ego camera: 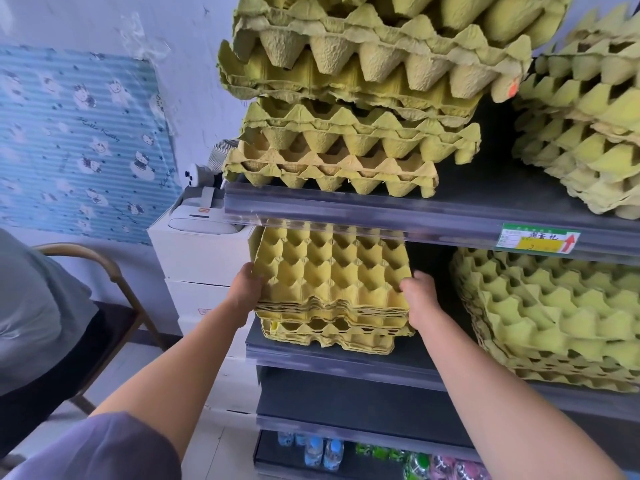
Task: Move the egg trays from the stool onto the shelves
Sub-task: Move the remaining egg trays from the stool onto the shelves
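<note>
my left hand (246, 289) and right hand (420, 299) grip the yellow moulded-pulp egg tray stack (332, 282) at the grey metal shelf (346, 358) front edge; an uneven push could topple it.

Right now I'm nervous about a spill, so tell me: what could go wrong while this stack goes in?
The tray stack, held by the left hand and right hand, overhangs the lower shelf front and may slide off if released.
The upper-shelf pile leans unevenly; a bump could topple it.
</note>
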`<action>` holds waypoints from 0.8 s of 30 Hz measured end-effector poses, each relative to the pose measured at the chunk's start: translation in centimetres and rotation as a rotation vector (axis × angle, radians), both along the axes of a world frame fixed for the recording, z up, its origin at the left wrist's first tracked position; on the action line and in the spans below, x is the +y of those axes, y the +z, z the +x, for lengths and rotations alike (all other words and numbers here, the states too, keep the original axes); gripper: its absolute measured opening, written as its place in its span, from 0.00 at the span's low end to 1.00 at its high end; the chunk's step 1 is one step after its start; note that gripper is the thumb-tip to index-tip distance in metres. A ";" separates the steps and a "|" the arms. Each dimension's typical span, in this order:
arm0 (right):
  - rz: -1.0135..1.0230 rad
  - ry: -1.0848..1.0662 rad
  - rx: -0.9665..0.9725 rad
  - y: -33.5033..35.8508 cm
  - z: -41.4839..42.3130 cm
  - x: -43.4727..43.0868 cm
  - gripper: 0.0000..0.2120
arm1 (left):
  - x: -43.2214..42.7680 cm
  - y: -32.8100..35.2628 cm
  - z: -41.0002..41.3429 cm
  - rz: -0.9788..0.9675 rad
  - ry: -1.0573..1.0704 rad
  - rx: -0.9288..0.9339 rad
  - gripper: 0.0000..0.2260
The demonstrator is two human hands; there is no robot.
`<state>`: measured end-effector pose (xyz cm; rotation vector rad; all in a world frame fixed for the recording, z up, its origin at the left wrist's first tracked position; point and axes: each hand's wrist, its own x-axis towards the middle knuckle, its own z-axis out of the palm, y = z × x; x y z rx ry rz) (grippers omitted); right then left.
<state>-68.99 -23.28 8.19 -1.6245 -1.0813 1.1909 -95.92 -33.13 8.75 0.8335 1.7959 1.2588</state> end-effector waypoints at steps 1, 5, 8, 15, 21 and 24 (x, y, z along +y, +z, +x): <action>0.021 -0.016 -0.012 0.2 0.1 -0.2 0.10 | 0.1 -0.1 0.2 -0.002 0.000 -0.008 0.13; 0.038 -0.031 -0.059 0.7 0.9 -0.8 0.07 | 0.5 -0.3 0.5 0.009 0.032 -0.003 0.15; -0.057 0.033 -0.063 -0.1 1.2 -0.1 0.17 | 0.9 -0.5 0.5 -0.020 0.021 0.045 0.14; -0.152 0.080 0.039 -0.3 0.6 -1.4 0.11 | -0.2 -1.4 0.4 -0.083 0.043 -0.033 0.19; -0.100 0.048 0.143 -0.4 0.9 -1.2 0.12 | -0.3 -1.8 0.9 -0.020 0.093 -0.189 0.10; -0.053 0.024 0.171 0.6 1.5 -1.1 0.12 | -0.2 -1.2 1.4 0.061 0.110 -0.135 0.09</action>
